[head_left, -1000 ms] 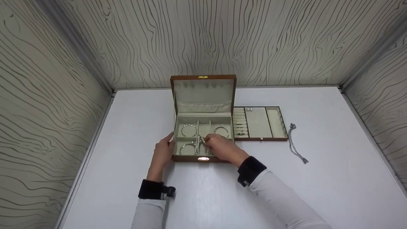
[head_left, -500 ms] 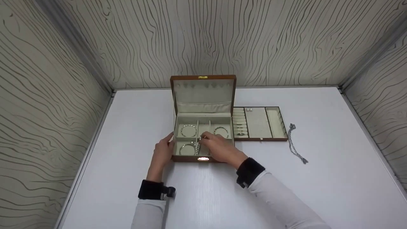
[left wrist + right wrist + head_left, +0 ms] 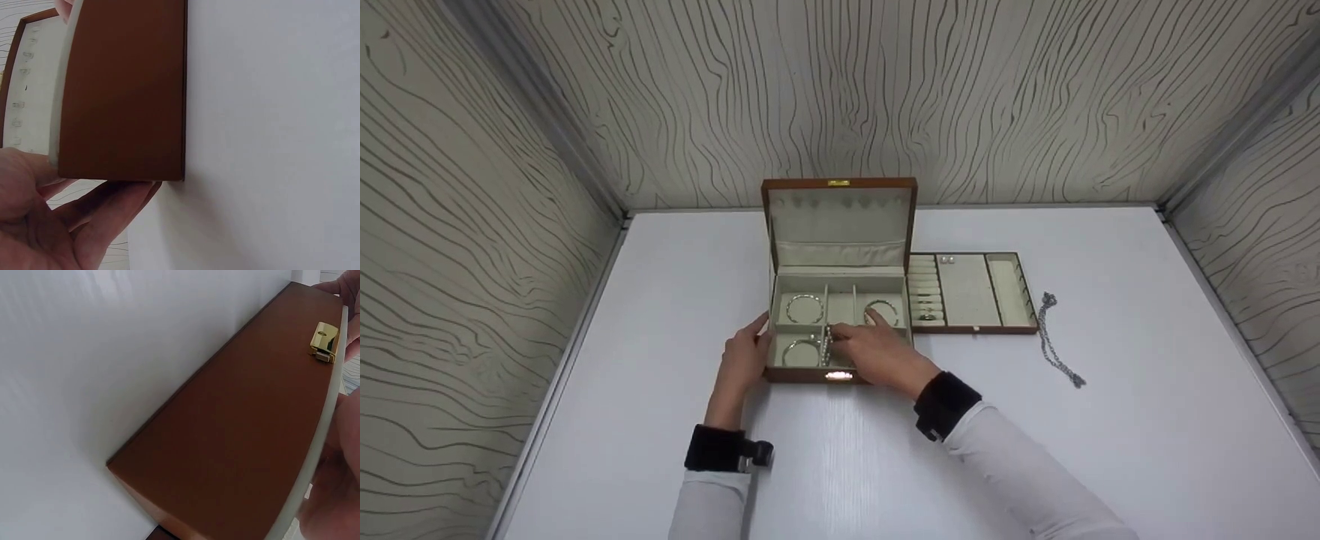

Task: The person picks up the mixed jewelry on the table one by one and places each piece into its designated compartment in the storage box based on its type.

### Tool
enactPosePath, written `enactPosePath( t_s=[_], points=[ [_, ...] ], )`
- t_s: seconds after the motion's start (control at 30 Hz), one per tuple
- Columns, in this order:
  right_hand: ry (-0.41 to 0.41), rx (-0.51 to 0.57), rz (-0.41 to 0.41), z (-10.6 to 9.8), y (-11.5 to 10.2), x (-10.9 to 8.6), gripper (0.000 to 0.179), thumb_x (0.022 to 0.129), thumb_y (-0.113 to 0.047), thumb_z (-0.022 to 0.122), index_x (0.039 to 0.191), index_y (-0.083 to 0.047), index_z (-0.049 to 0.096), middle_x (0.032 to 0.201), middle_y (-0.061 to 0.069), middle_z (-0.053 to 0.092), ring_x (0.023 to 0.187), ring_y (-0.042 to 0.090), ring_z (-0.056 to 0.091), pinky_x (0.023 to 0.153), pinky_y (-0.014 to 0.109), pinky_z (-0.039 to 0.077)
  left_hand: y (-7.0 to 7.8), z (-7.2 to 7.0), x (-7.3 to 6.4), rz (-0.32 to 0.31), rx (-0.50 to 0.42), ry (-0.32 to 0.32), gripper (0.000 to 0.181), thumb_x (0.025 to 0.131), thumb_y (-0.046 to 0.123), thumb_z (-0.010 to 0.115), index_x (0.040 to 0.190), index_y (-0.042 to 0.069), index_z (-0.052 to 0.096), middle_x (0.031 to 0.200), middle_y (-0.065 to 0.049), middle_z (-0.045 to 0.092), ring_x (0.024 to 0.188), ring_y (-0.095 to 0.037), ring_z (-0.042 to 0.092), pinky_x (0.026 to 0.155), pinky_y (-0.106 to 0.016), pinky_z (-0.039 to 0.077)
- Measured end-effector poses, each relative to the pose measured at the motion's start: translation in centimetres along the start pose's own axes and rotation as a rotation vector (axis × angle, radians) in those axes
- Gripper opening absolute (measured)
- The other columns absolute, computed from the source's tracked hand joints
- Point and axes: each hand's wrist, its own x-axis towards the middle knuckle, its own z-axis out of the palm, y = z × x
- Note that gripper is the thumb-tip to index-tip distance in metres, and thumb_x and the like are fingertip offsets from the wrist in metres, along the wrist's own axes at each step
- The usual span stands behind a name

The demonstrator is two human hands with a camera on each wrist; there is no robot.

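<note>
A brown jewelry box [image 3: 840, 281] stands with its lid up and its lined compartments showing in the head view. My left hand [image 3: 746, 356] grips its left side; in the left wrist view the thumb lies at the rim and fingers lie along the outer wall. My right hand [image 3: 881, 356] reaches over the front right, fingers bent down into the front compartments. Beside those fingertips a pearl strand [image 3: 827, 349] lies along the divider. The fingertips are hidden, so I cannot tell if they pinch it. Bracelets [image 3: 805, 308] lie in several compartments.
Against the box's right side sits a jewelry tray [image 3: 967, 330] with ring rolls, rings and pearl earrings [image 3: 947, 259]. A silver chain [image 3: 1057, 352] lies on the white table [image 3: 1147, 435] further right. Patterned panels [image 3: 855, 97] border the table.
My right hand has lowered the pearl strand leftward and down into the box, and one finger has spread toward the back right bracelet. The left hand has stayed at the box's side.
</note>
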Motion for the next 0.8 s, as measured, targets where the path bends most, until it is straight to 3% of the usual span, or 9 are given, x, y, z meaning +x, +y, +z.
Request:
enactPosePath(
  t_s=[0.23, 0.37, 0.47, 0.8],
  points=[
    [-0.049, -0.008, 0.000, 0.10, 0.02, 0.01, 0.044, 0.087, 0.002, 0.063, 0.122, -0.024, 0.069, 0.144, -0.002, 0.050, 0.124, 0.021, 0.055, 0.111, 0.062, 0.020, -0.12, 0.09, 0.09, -0.010, 0.015, 0.000, 0.043, 0.103, 0.018, 0.049, 0.146, 0.012, 0.047, 0.098, -0.011, 0.065, 0.069, -0.016, 0.052, 0.060, -0.030, 0.044],
    [-0.073, 0.006, 0.004, -0.06, -0.02, -0.07, 0.036, 0.092, -0.005, 0.061, 0.121, -0.025, 0.070, 0.143, -0.002, 0.051, 0.127, 0.021, 0.052, 0.112, 0.062, 0.017, -0.21, 0.13, 0.04, -0.011, 0.002, 0.004, 0.044, 0.103, 0.018, 0.049, 0.147, 0.012, 0.047, 0.102, -0.013, 0.066, 0.068, -0.016, 0.053, 0.058, -0.030, 0.046],
    [-0.097, 0.040, 0.013, -0.18, -0.06, -0.08, 0.032, 0.096, -0.010, 0.058, 0.121, -0.025, 0.069, 0.144, -0.001, 0.051, 0.130, 0.021, 0.049, 0.113, 0.061, 0.013, -0.29, 0.17, 0.03, -0.010, -0.007, 0.002, 0.044, 0.103, 0.017, 0.049, 0.147, 0.012, 0.046, 0.105, -0.015, 0.067, 0.068, -0.017, 0.055, 0.057, -0.031, 0.047],
    [-0.120, 0.231, -0.015, 0.26, -0.37, 0.15, 0.039, 0.090, 0.007, 0.056, 0.121, -0.013, 0.068, 0.134, 0.001, 0.059, 0.126, 0.017, 0.052, 0.115, 0.055, 0.014, -0.13, 0.12, 0.09, -0.012, 0.005, 0.001, 0.044, 0.103, 0.018, 0.050, 0.147, 0.012, 0.047, 0.105, -0.014, 0.067, 0.068, -0.016, 0.053, 0.058, -0.030, 0.046]
  ],
)
